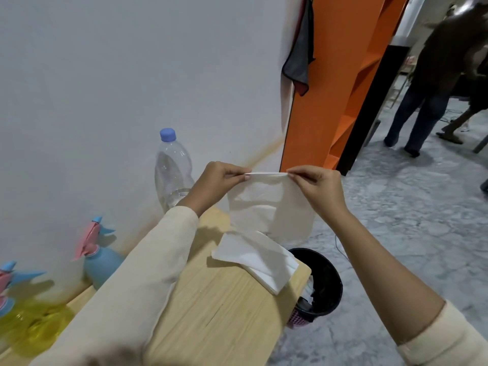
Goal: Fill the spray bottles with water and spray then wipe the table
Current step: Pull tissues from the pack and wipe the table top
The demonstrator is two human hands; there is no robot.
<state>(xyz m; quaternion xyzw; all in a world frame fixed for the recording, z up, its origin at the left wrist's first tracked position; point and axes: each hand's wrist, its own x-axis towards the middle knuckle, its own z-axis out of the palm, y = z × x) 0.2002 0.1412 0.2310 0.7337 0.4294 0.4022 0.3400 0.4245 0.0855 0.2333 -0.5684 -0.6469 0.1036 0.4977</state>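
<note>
Left hand: the left hand (216,180) pinches one top corner of a white tissue (269,207) between thumb and fingers, its cream sleeve (148,273) reaching across the table.
Right hand: the right hand (317,188) pinches the other top corner, level with the left hand; the top edge is stretched taut between the two.
Tissue: it hangs below both hands, over the far end of the table and the floor just beyond it.
Tissue stack: a loose stack of white tissues (258,257) lies flat on the table below the hands, near the table's corner.
Water bottle: a clear plastic bottle (171,167) with a blue cap stands upright just left of the left hand, against the wall, with a little water at the bottom; no label can be read.
Spray bottles: a blue spray bottle (100,262) with a pink and blue trigger head stands well left of and below the left hand; a yellow spray bottle (29,323) stands further left at the frame edge. No brand or writing shows on either.
Table: the table (224,313) has a pale wood-grain top and is set against a plain white wall (105,75).
Bin: a black bin (322,283) with crumpled paper inside sits on the floor below the right hand, just beside the table corner.
Room: grey marbled floor (409,207), an orange panel (330,88) beyond the hands with a dark cloth (301,56) hanging on it, and a person (433,83) standing far right.
</note>
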